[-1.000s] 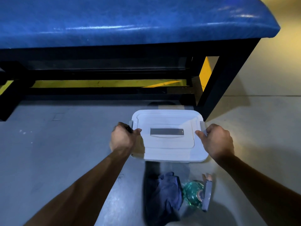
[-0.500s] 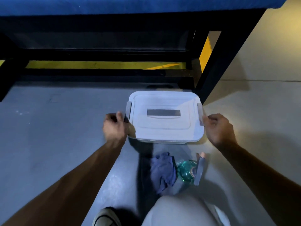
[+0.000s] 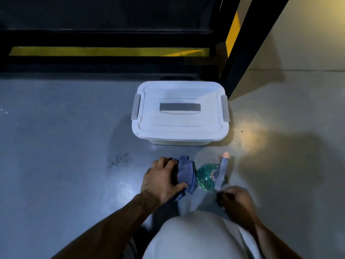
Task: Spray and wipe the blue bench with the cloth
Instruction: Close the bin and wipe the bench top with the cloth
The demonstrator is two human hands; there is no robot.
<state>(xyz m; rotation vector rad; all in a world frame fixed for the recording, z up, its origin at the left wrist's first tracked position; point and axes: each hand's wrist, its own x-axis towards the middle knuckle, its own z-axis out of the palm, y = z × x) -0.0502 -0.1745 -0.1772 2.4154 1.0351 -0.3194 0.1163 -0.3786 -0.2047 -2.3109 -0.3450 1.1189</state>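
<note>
From the head view, the left hand (image 3: 161, 181) lies on the grey floor (image 3: 56, 146) with its fingers and thumb curled round a crumpled blue cloth (image 3: 184, 174), gripping it; the cloth rests on the floor just left of a clear green spray bottle (image 3: 206, 176), which lies on its side with its grey trigger head (image 3: 222, 172) and pale nozzle pointing away from the person; the right hand (image 3: 236, 200) sits at the near end of the trigger head, fingers curled, blurred, and whether it has hold of the bottle I cannot tell; beyond both stands a white lidded box (image 3: 180, 113) with grey latches on each side and a grey handle in the lid, near the cloth and bottle but apart from them; behind the box rise the black frame and leg of the bench (image 3: 240, 58), with yellow floor stripes showing under it; its blue top is out of view; a pale-clad knee (image 3: 196, 238) fills the bottom centre.
</note>
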